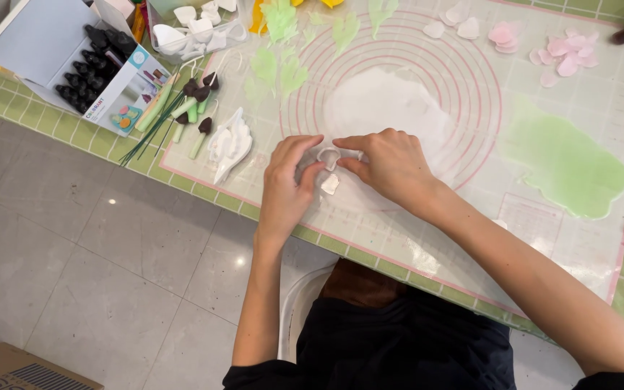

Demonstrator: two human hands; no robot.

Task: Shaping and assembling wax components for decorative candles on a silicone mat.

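Both hands meet near the front edge of the counter, over the clear silicone mat [471, 217] with its pink rings. Our left hand [288, 184] curls its fingers around a small white petal cutter [328, 155], thumb and forefinger pinching it from the left; our right hand [391, 165] presses down on the same cutter from the right, fingers bent and closed over it. The cutter sits on the near edge of the rolled white paste sheet [388, 108], which lies in the middle of the rings. Just in front of the cutter, touching the mat, lies one cut white petal [330, 184].

Further right on the mat spreads a rolled green paste sheet [565, 162], well apart from the hands. Pink petals [568, 54] gather near the back right corner, and pale green leaf cut-outs [283, 65] lie toward the back, left of the rings. Left of our left hand rests a white veining mould [229, 148], beside green wire stems with dark tips [182, 112]. An open box of dark piping tips [84, 61] stands at the left end (its lid folded back).

The counter [9, 101] wears a green checked cloth. Below it, the floor [88, 253] is pale grey glossy tile, with a cardboard box [16, 368] in the near left corner.
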